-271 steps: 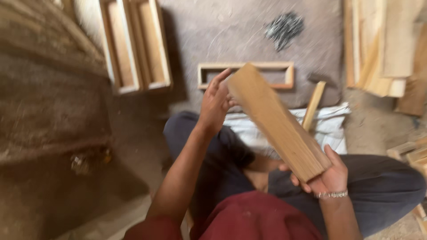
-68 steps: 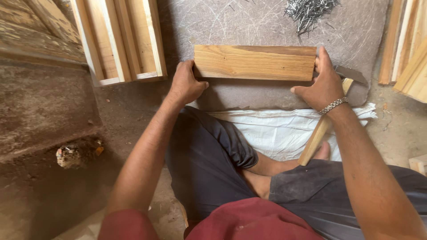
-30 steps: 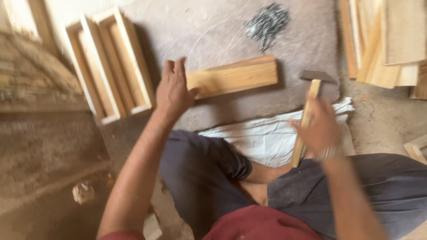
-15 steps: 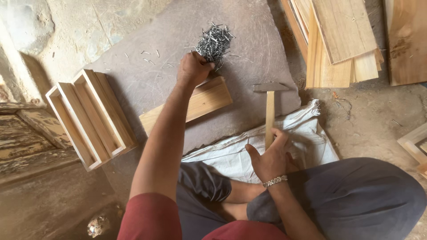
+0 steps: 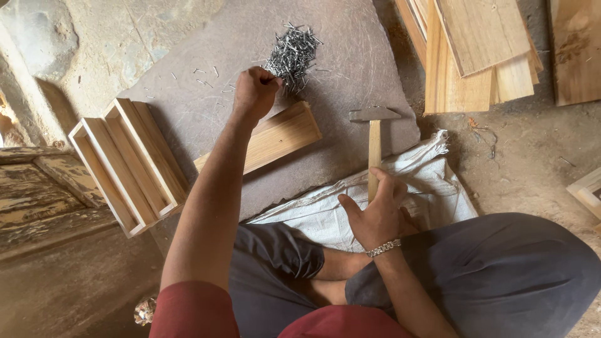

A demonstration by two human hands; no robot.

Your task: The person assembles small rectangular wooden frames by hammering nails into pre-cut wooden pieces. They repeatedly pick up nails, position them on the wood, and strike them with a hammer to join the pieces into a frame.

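My left hand (image 5: 253,92) is stretched out with its fingers closed at the near edge of a pile of small metal nails (image 5: 292,55) on a flat grey stone slab (image 5: 350,75). Whether it holds nails is hidden by the fist. A light wooden board frame (image 5: 275,138) lies on the slab under my forearm. My right hand (image 5: 375,216) rests on the wooden handle of a hammer (image 5: 374,134), whose metal head points away from me. The handle end lies on a white woven sack (image 5: 325,213) in front of my crossed legs.
Two narrow wooden box frames (image 5: 128,166) lie side by side at the left of the slab. Stacked wooden planks (image 5: 482,56) sit at the upper right, another plank (image 5: 576,50) at the far right. A frame corner (image 5: 588,188) shows at the right edge. Bare dirt floor lies around.
My left hand left the board and reached to the nail pile. My right hand let go of the board and came down on the hammer handle. The view shifted left.
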